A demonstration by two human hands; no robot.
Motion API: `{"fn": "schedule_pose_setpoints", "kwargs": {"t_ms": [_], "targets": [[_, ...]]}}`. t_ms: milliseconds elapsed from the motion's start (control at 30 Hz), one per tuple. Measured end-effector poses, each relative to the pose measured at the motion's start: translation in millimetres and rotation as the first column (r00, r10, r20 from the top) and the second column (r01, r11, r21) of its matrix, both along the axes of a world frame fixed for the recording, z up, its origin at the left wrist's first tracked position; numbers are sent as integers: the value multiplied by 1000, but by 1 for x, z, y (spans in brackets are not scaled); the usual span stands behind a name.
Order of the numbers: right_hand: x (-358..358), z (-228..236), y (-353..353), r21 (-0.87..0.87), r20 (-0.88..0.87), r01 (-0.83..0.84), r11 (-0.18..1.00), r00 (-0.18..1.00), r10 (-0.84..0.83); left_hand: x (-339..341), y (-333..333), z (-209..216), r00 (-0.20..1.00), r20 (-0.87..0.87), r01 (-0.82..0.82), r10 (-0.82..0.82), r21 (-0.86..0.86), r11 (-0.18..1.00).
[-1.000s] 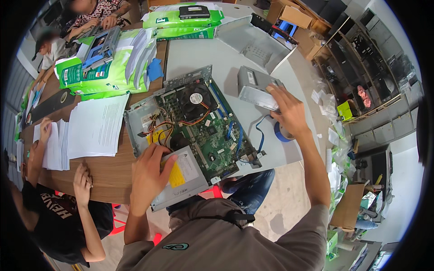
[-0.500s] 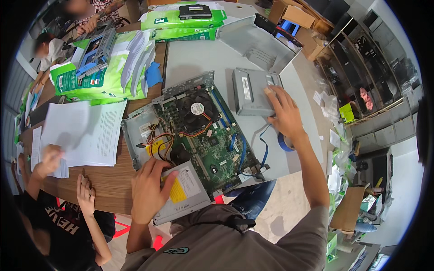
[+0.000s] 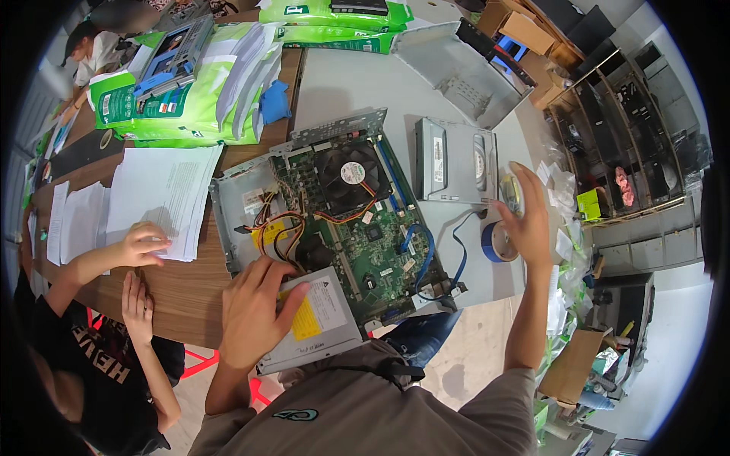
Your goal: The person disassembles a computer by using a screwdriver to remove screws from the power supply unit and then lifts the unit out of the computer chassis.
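Note:
My left hand (image 3: 258, 308) grips a grey metal box with a yellow label (image 3: 308, 321), which looks like a power supply. Its thumb lies on the top and its fingers curl over the far edge. The box rests tilted at the near corner of an opened desktop computer chassis (image 3: 372, 232), with a bundle of coloured wires (image 3: 281, 224) beside it. My right hand (image 3: 526, 216) is open above the table, fingers apart, next to a blue roll of tape (image 3: 496, 243). A flat silver drive (image 3: 449, 163) lies just left of that hand, not touched by it.
A grey metal cover (image 3: 456, 68) stands at the back. Green paper packs (image 3: 167, 102) and paper stacks (image 3: 163, 190) are at the left. Another person's hands (image 3: 141, 251) are near the papers. A blue cable (image 3: 456, 251) runs from the chassis toward the drive.
My right hand has let go of the silver drive and moved right, toward the tape. My left hand stays on the metal box. The other person's hand has moved right over the papers.

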State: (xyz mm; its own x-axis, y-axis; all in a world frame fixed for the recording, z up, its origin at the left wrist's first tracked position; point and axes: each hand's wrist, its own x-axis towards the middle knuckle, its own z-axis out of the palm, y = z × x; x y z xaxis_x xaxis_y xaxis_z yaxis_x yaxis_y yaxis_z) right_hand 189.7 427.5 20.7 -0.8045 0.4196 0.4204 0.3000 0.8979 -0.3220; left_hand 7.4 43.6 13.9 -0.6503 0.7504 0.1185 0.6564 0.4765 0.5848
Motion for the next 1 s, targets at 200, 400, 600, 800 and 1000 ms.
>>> {"fn": "schedule_pose_setpoints", "kwargs": {"t_ms": [200,400,600,800,1000], "targets": [[66,-32,28,-5,-193,299,954,936,-295,2,2,-2,1000,12,-1,1,7,1000],[122,-92,57,-390,-405,389,835,742,-534,3,5,1,999,39,-12,13,-36,999],[140,-128,71,-688,-368,242,684,696,-617,5,6,3,997,38,-58,61,-86,995],[137,-132,75,-575,-283,336,746,774,-567,2,6,-2,1000,-7,-31,30,-90,995],[132,-128,71,-586,-264,340,736,778,-570,0,5,-6,1000,15,-20,22,-122,992]]}}
